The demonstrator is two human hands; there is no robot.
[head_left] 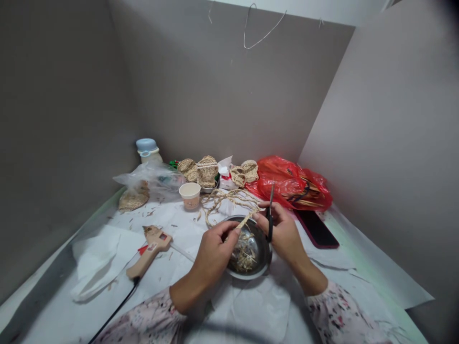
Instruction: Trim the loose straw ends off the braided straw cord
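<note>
My left hand (217,248) pinches a flat braided straw cord (245,220) between thumb and fingers, over a metal bowl (265,260). My right hand (283,229) has a pair of black-handled scissors (270,222) hooked in its fingers, the blades pointing up and away. Its thumb and fingertips also close on the far part of the cord. Straw clippings (245,255) lie inside the bowl. Beyond the hands, more of the twisted straw cord (215,200) is spread in loops on the white sheet.
A glue gun (152,251) with a black cable lies at left, beside crumpled white paper (96,258). Behind stand a paper cup (190,195), woven straw pieces (207,171), a clear plastic bag (154,177), a blue-lidded bottle (147,149) and a red plastic bag (283,179). A phone (317,229) lies right.
</note>
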